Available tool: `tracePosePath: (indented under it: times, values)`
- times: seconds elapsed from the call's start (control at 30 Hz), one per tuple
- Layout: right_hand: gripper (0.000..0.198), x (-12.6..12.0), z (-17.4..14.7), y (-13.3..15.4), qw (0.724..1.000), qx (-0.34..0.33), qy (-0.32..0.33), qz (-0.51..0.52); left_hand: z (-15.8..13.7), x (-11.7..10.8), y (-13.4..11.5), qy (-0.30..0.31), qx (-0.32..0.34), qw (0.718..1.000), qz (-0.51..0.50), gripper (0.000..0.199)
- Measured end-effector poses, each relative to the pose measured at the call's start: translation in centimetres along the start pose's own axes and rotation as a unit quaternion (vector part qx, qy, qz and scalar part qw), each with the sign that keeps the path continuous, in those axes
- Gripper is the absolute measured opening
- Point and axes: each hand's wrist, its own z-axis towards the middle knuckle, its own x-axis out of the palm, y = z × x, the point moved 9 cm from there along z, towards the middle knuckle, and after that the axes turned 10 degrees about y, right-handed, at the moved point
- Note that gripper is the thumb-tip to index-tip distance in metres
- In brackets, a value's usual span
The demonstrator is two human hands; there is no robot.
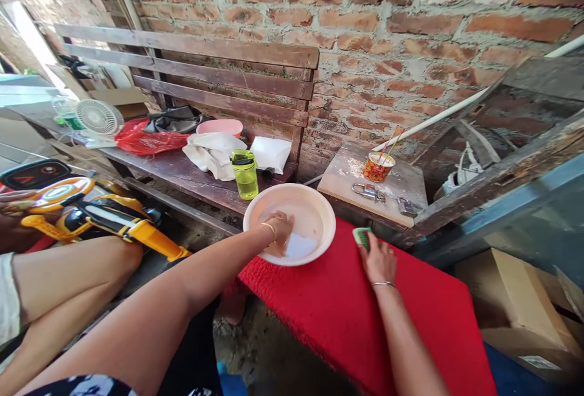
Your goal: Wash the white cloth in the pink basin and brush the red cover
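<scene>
A pale pink basin [328,225] of water stands on red cloth [314,305]. My left hand [279,229], with a gold bangle at its wrist, dips into the water; its fingers look loosely spread, though their tips are blurred by the water. Something white [301,245] shows at the basin's bottom beside that hand. To the right of the basin, my right hand [379,259] grips a small green and white scrubbing brush [362,238] against the cloth. A silver bangle circles the right wrist.
Behind the basin, a wooden bench [182,171] carries a green water bottle [245,176], a white cloth [212,154] and a red bag [148,137]. A small table [337,186] bears a tin [378,166] and padlocks [365,190]. Another person's leg [77,274] is at left; a cardboard box [515,298] sits right.
</scene>
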Motion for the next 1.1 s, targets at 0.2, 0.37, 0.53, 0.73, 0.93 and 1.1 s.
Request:
tracePosePath:
  times: [0.2, 0.37, 0.53, 0.73, 0.93, 1.1]
  values:
    - [0.067, -0.2, -2.7, -20.6, 0.967, 0.249, -0.027, 0.046, -0.9, -0.1, -0.4, 0.042, -0.023, 0.997, 0.057, 0.156]
    - [0.074, 2.2, -7.8, -29.2, 0.933, 0.327, 0.016, 0.149, -1.4, -0.7, -0.3, 0.044, -0.016, 0.999, 0.028, 0.155]
    - [0.073, 4.1, -11.9, -32.3, 0.907, 0.321, 0.024, 0.271, -1.6, -1.1, -0.2, 0.036, -0.025, 0.998, 0.037, 0.154]
    - [0.067, 1.1, -13.2, -27.1, 0.945, 0.285, -0.018, 0.159, -1.4, -1.0, 0.3, 0.037, -0.043, 0.998, 0.039, 0.151]
    - [0.052, -0.2, -10.7, -10.6, 0.999, 0.033, -0.002, 0.021, -1.7, -1.0, 0.7, 0.042, -0.049, 0.996, 0.065, 0.135]
    - [0.05, 0.3, -9.7, -10.5, 0.999, 0.039, 0.011, -0.012, -2.2, -1.2, 0.6, 0.047, -0.052, 0.993, 0.093, 0.131]
